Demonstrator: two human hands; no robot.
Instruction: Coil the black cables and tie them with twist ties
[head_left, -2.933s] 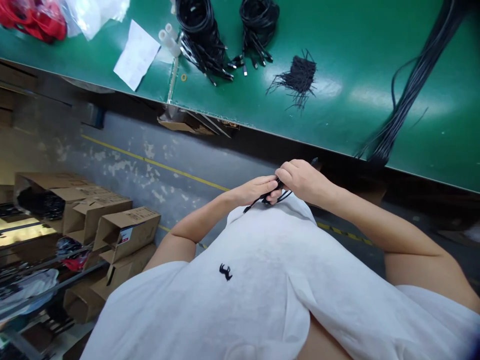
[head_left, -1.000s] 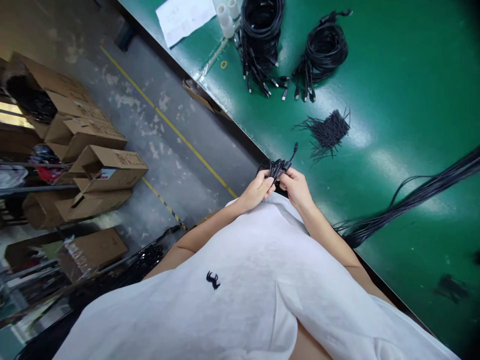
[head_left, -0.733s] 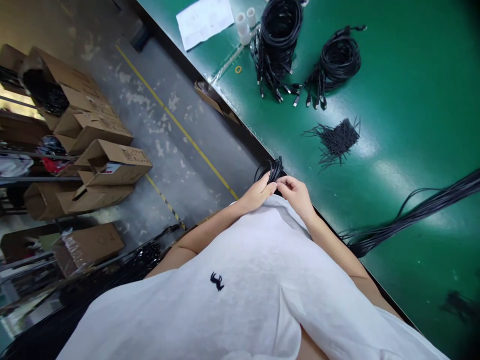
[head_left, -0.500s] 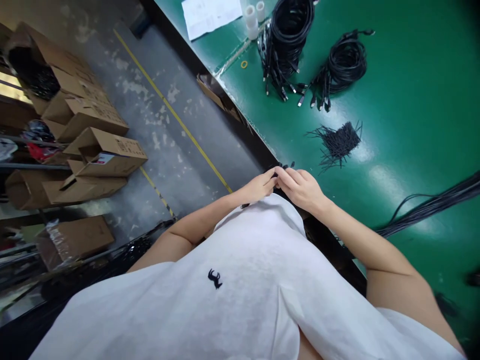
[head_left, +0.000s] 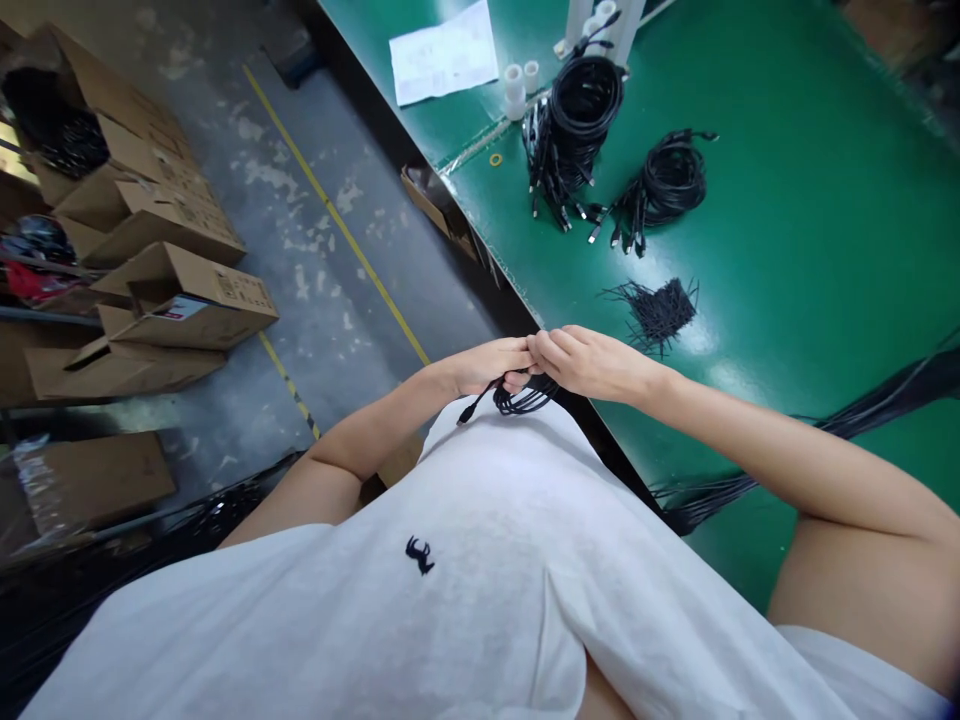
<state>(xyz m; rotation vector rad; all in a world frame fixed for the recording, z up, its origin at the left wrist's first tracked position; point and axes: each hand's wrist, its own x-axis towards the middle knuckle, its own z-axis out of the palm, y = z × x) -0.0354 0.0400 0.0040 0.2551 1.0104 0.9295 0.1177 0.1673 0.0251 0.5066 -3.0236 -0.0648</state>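
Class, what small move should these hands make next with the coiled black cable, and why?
Probably tuck the black plug end against the coiled black cable: it juts out sideways, while the left hand and right hand meet at the coil.

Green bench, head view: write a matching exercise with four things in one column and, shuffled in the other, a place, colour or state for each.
1. Paper
2. Ring
3. Held cable
4. Short strands

A. Black, in a loose heap on the bench
B. White, lying flat
C. Looped, in the left hand, with the right hand touching that hand
D. Yellow

Pairs: 1-B, 2-D, 3-C, 4-A
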